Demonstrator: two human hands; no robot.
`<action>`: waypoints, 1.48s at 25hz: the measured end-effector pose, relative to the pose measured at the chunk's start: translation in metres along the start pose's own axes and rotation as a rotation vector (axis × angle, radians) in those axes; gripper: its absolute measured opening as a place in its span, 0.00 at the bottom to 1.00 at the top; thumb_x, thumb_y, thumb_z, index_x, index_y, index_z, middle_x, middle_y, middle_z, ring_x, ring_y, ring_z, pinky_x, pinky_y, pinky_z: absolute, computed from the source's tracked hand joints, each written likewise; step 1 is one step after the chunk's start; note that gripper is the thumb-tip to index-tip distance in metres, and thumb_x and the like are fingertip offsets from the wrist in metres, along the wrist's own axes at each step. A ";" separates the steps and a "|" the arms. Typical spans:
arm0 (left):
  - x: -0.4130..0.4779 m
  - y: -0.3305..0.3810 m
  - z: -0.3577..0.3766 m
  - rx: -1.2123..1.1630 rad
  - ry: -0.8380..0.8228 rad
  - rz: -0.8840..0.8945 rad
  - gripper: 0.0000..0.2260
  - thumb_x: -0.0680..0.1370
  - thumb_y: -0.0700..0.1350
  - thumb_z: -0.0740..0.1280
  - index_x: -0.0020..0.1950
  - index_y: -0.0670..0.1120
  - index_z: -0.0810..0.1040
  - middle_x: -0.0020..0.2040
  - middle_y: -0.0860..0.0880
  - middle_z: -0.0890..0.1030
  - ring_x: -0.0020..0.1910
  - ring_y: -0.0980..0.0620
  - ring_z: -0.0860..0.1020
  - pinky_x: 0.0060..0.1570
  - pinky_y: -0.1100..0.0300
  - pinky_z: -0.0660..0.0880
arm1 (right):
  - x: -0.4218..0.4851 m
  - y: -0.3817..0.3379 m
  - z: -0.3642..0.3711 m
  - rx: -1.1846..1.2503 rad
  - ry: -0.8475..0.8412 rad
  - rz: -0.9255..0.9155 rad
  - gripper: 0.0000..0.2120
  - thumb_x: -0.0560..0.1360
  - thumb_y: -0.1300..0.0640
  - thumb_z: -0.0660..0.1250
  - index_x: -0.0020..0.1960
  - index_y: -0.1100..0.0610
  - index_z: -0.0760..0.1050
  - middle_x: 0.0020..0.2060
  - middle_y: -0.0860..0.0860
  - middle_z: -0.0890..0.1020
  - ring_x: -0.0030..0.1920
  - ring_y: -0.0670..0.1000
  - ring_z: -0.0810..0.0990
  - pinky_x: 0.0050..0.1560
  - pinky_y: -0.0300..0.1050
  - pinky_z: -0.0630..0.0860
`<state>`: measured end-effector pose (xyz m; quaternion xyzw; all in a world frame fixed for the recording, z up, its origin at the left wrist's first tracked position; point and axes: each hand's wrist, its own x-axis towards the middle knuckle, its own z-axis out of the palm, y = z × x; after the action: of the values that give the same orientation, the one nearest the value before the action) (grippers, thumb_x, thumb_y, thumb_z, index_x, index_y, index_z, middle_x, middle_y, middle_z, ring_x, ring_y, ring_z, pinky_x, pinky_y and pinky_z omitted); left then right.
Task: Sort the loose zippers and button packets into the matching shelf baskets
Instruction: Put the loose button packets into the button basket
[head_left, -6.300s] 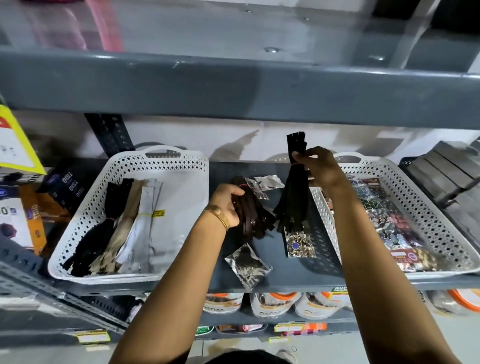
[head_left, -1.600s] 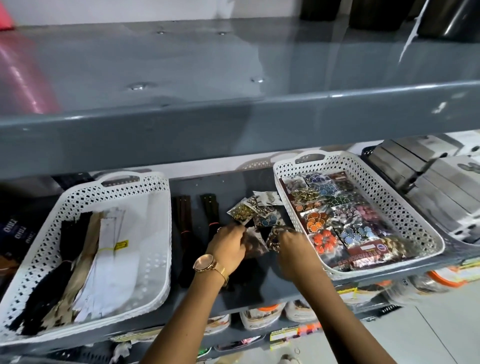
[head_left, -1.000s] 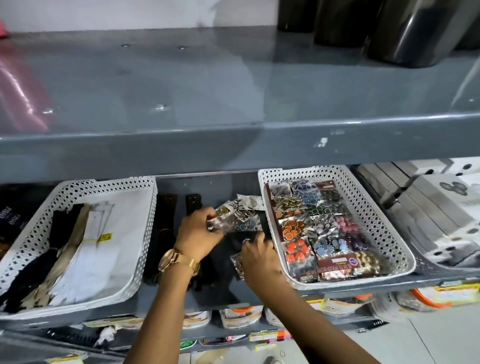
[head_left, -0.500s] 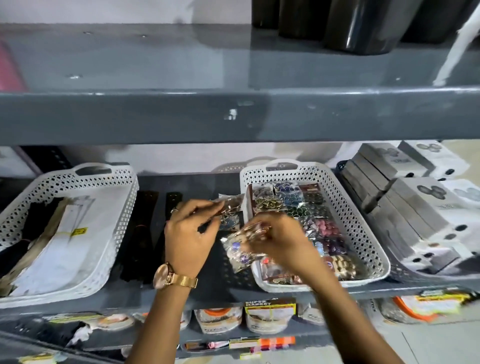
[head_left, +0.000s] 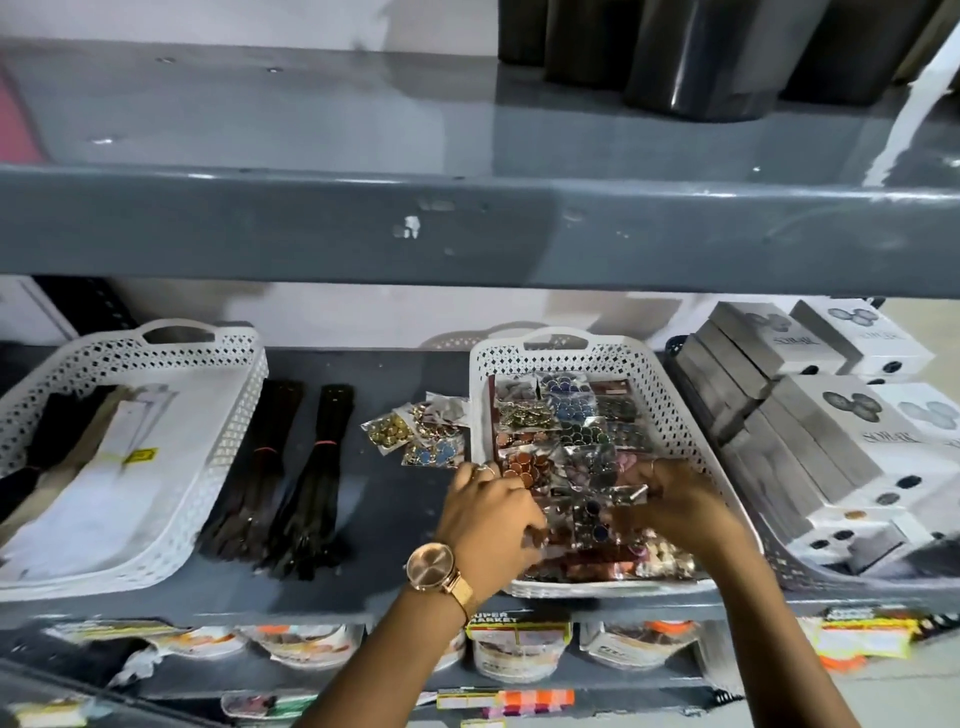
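Both hands are over the near part of the right white basket (head_left: 670, 395), which is full of clear button packets. My left hand (head_left: 493, 525), with a gold watch, and my right hand (head_left: 680, 504) together grip button packets (head_left: 602, 499) low over the pile. Three loose button packets (head_left: 421, 434) lie on the grey shelf just left of that basket. Two dark zipper bundles (head_left: 291, 478) lie on the shelf between the baskets. The left white basket (head_left: 218, 467) holds black, beige and white zippers.
Stacked grey and white boxes (head_left: 810, 431) crowd the shelf right of the button basket. The upper shelf's grey front edge (head_left: 467, 228) overhangs, with dark containers (head_left: 701, 57) on it. Tubs and labelled goods (head_left: 514, 649) sit on the shelf below.
Both hands carried the button packets rightwards from above the shelf gap and lowered them onto the pile in the right basket. The view shifted slightly.
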<state>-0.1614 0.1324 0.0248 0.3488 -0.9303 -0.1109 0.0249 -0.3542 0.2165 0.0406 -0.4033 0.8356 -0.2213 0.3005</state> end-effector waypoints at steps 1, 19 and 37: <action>-0.001 0.001 -0.002 0.011 -0.048 -0.004 0.19 0.70 0.62 0.68 0.56 0.54 0.80 0.56 0.53 0.79 0.57 0.50 0.71 0.65 0.49 0.57 | 0.002 -0.003 -0.002 -0.042 -0.034 0.003 0.15 0.64 0.52 0.78 0.47 0.48 0.77 0.54 0.50 0.82 0.47 0.48 0.79 0.47 0.44 0.77; 0.048 -0.153 -0.022 -0.143 0.158 -0.516 0.13 0.73 0.47 0.65 0.52 0.42 0.79 0.54 0.38 0.82 0.56 0.35 0.79 0.54 0.48 0.77 | 0.143 -0.198 0.107 -1.096 -0.064 -0.536 0.19 0.77 0.60 0.62 0.68 0.58 0.70 0.72 0.60 0.69 0.76 0.60 0.57 0.76 0.62 0.49; 0.045 -0.086 -0.097 -1.050 0.159 -0.225 0.12 0.73 0.30 0.68 0.56 0.37 0.77 0.38 0.47 0.79 0.34 0.56 0.78 0.34 0.67 0.77 | 0.055 -0.104 -0.038 0.253 0.199 -0.613 0.07 0.69 0.61 0.76 0.43 0.51 0.80 0.45 0.55 0.86 0.40 0.51 0.84 0.48 0.48 0.82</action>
<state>-0.1279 0.0220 0.0983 0.3944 -0.7019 -0.5358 0.2542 -0.3512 0.1168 0.1141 -0.5714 0.6668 -0.4413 0.1848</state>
